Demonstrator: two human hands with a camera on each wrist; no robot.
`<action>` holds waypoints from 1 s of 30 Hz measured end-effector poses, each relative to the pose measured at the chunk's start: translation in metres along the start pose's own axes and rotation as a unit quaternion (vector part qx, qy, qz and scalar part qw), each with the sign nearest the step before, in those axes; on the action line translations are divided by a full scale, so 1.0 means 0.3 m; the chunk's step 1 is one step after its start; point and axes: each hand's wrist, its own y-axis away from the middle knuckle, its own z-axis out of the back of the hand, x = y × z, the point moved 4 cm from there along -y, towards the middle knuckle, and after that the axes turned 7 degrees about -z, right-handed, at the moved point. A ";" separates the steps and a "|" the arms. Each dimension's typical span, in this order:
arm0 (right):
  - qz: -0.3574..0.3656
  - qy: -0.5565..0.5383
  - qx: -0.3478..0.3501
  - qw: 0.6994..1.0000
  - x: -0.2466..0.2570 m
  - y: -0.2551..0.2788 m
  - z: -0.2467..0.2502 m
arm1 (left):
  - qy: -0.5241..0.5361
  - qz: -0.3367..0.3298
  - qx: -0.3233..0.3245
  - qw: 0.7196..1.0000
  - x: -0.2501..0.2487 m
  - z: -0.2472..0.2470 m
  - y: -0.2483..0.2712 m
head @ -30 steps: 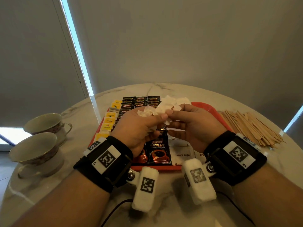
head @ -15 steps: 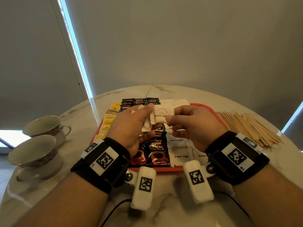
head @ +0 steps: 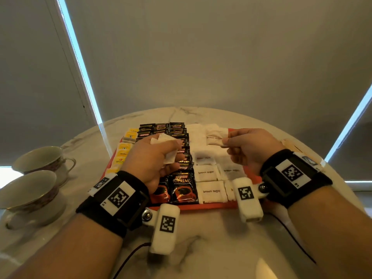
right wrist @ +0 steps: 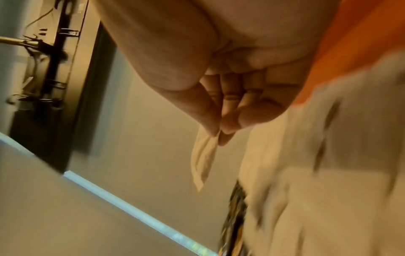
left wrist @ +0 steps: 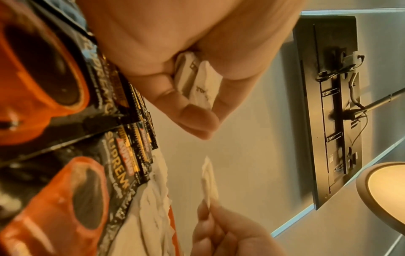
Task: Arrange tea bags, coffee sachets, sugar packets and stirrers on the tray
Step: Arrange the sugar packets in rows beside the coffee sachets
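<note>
Half a second ago both hands met at one white paper brown-sugar packet [head: 215, 137]; now the right hand [head: 244, 146] pinches it alone by a corner over the orange plastic tray [head: 211, 205], apart from the left hand [head: 155, 158], whose curled fingers clutch spare white sugar packets [head: 168, 148] — a loosened grip might drop them onto the black coffee sachets [head: 182, 188].

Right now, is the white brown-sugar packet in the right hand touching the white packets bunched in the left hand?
Apart. The left wrist view shows bare wall between the right hand's white brown-sugar packet and the left hand's bunched white packets.
</note>
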 end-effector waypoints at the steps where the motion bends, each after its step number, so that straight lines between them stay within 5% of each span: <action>1: -0.014 0.009 -0.019 1.000 -0.005 -0.014 0.033 | 0.006 0.003 -0.001 1.000 -0.001 0.001 -0.002; 7: -0.106 0.065 -0.051 0.991 -0.071 -0.041 0.130 | 0.011 0.006 -0.003 1.000 -0.003 0.004 -0.005; 21: -0.148 0.113 -0.042 0.982 -0.076 -0.020 0.108 | 0.012 0.020 -0.011 1.000 0.002 0.010 -0.008; 30: -0.018 0.043 -0.068 0.997 -0.021 -0.009 0.069 | 0.010 0.020 -0.013 1.000 0.000 0.003 -0.003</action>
